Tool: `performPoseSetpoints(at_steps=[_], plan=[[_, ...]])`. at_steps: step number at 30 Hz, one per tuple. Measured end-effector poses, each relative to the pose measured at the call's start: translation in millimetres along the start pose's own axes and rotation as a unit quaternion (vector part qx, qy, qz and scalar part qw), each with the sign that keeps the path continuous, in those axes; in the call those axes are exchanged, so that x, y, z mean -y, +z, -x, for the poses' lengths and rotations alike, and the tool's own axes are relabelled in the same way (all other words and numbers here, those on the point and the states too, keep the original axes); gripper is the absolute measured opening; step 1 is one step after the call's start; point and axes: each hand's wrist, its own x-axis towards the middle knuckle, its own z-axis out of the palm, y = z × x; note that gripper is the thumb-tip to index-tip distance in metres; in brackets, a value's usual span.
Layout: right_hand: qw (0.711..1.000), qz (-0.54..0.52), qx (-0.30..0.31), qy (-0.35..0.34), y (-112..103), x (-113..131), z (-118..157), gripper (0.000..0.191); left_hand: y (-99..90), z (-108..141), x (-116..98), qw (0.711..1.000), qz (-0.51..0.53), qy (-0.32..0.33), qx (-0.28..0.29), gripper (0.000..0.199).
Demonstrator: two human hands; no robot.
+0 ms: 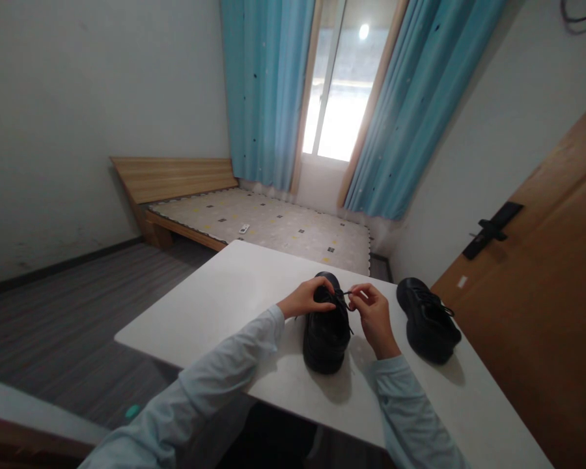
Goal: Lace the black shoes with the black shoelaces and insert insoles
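A black lace-up shoe (326, 345) rests sole down on the white table, its toe pointing away from me. From the left, my left hand (308, 298) reaches over it, thumb and fingers curled around the laces at the front opening. My right hand (372, 314), at the shoe's right side, pinches a black shoelace (346, 293) drawn out sideways between thumb and forefinger. Loose lace hangs along the shoe's right flank. A matching black shoe (430, 326) stands further right, touched by neither hand.
The white table (200, 306) has its far edge near a bed (273, 225) with a small white object (244, 228) on it. A wooden door (542, 260) with a black handle is at the right. Blue curtains (273, 91) frame the window. A green item (132, 411) lies on the floor.
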Motion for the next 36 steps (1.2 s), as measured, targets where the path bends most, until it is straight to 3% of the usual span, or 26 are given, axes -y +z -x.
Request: performPoseSetpoints(at_steps=[4, 9, 15, 19, 25, 36], plan=[[0.995, 0.093, 0.019, -0.008, -3, 6, 0, 0.011, 0.2, 0, 1, 1.0, 0.0, 0.003, 0.001, 0.034], [0.968, 0.239, 0.076, -0.031, -12, 16, -3, 0.009, 0.0, 0, 2, 1.0, -0.007, -0.005, 0.002, 0.034], [0.948, 0.282, 0.141, -0.032, -21, 18, -7, 0.017, -0.2, 0, 1, 1.0, -0.01, -0.005, 0.002, 0.034], [0.949, 0.288, 0.126, -0.039, -25, 14, -10, 0.018, -0.2, 0, 1, 1.0, -0.004, -0.004, 0.003, 0.035], [0.942, 0.324, 0.055, -0.061, -30, 9, -12, 0.018, -1.0, 1, 2, 1.0, -0.003, -0.01, 0.007, 0.036], [0.919, 0.374, 0.003, -0.122, -13, 6, -2, 0.014, -3.2, 1, -2, 0.998, 0.046, 0.004, -0.032, 0.027]])
